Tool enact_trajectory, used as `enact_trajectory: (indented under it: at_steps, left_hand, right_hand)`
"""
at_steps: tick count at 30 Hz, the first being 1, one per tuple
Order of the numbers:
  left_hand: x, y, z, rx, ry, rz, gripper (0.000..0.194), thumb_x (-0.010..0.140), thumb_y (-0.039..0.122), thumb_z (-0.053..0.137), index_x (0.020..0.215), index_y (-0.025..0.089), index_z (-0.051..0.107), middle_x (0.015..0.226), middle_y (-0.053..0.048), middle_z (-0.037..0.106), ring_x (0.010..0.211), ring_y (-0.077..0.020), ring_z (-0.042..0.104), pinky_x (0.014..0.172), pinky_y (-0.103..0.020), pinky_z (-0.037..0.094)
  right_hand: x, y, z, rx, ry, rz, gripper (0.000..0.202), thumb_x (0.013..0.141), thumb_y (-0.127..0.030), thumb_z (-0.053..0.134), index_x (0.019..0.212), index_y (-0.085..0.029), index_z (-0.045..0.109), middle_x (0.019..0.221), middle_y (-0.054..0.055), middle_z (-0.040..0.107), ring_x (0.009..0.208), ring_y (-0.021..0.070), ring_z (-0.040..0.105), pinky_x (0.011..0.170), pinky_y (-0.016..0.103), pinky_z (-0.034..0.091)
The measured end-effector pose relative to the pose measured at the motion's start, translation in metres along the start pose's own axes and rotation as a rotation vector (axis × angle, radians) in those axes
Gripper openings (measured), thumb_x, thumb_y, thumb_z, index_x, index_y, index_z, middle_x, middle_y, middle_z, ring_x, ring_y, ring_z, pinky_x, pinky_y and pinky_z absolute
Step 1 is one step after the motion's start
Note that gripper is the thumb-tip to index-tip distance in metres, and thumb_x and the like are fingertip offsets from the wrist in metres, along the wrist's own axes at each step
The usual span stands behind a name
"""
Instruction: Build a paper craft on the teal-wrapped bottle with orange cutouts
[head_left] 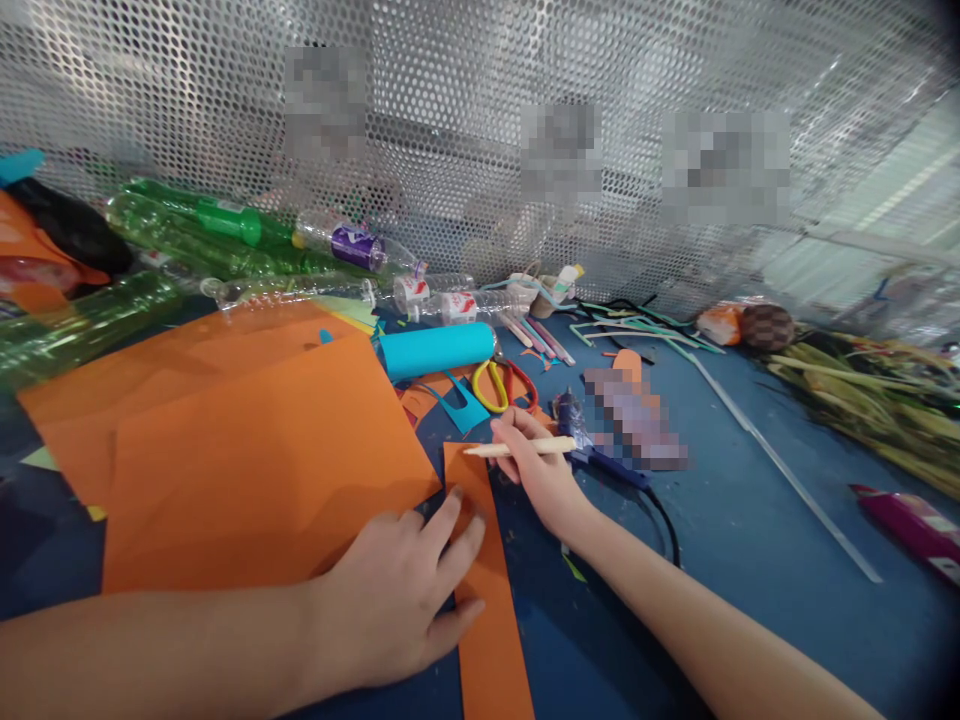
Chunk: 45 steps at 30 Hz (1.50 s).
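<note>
A long strip of orange paper (491,640) lies on the blue table in front of me. My left hand (409,585) rests with fingers spread on the strip and its left edge. In my right hand (536,470) is a pale, cream-coloured marker (517,448), pinched between the fingers. The marker's tip points left, over the strip's far end; whether it touches the paper I cannot tell. Large orange sheets (262,470) lie left of the strip. Scissors with yellow and red handles (491,387) lie just beyond my right hand, their blades hidden.
Beyond the sheets lie a blue roll (439,350), clear bottles (450,305) and green bottles (217,240). A blue glue gun (600,455) with a black cord lies right of my hand. Farther right are a clear glue stick (810,510), dried stalks (870,410) and a magenta bottle (911,530).
</note>
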<state>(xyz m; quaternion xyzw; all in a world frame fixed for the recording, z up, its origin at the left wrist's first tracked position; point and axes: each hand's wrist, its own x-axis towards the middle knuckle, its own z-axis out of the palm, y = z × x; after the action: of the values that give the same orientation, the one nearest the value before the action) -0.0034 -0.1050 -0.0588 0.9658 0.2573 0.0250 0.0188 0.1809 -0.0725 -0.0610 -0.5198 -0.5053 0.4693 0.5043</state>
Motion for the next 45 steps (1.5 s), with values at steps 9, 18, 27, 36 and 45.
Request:
enact_trajectory:
  at_steps: [9,18,27,36,45]
  left_hand:
    - [-0.001,0.0,0.001,0.031,0.019,0.027,0.046,0.089,0.04,0.034,0.123,0.012,0.049,0.125,-0.022,0.051,0.073,-0.0263,0.064,0.057,-0.04,0.053]
    - [0.0,-0.001,0.003,0.033,0.041,0.025,0.046,0.089,0.041,0.035,0.122,0.012,0.05,0.125,-0.022,0.051,0.071,-0.0261,0.065,0.055,-0.041,0.054]
    - [-0.001,0.0,0.005,0.02,0.051,0.025,0.046,0.088,0.041,0.036,0.121,0.012,0.05,0.124,-0.022,0.052,0.07,-0.0267,0.065,0.053,-0.042,0.054]
    - [0.0,-0.001,0.004,0.007,0.058,0.015,0.045,0.088,0.041,0.037,0.121,0.013,0.05,0.126,-0.021,0.051,0.075,-0.0286,0.065,0.056,-0.043,0.055]
    - [0.0,-0.002,0.004,-0.015,0.046,-0.012,0.045,0.088,0.041,0.036,0.124,0.016,0.049,0.131,-0.019,0.048,0.078,-0.0294,0.065,0.057,-0.045,0.055]
  right_hand:
    - [0.002,0.006,0.006,-0.088,-0.084,-0.014,0.027,0.082,-0.028,0.053,0.063,-0.023,0.034,0.034,-0.013,0.037,0.031,0.0058,0.029,0.04,0.021,0.021]
    - [0.001,0.008,0.006,-0.129,-0.105,-0.006,0.026,0.084,-0.025,0.052,0.064,-0.023,0.034,0.036,-0.012,0.041,0.033,0.0069,0.035,0.042,0.021,0.027]
    - [0.0,0.006,0.007,-0.171,-0.12,-0.013,0.026,0.084,-0.023,0.051,0.063,-0.022,0.035,0.036,-0.012,0.041,0.035,0.0066,0.035,0.045,0.022,0.03]
    - [0.004,0.002,-0.003,-0.118,0.138,-0.02,0.029,0.079,-0.021,0.05,0.057,-0.022,0.03,0.034,-0.013,0.029,0.03,0.0054,0.026,0.035,0.021,0.018]
    - [0.011,0.008,-0.014,-0.217,0.237,-0.004,0.028,0.072,-0.018,0.048,0.054,-0.023,0.027,0.041,-0.011,0.022,0.033,0.0059,0.022,0.036,0.024,0.015]
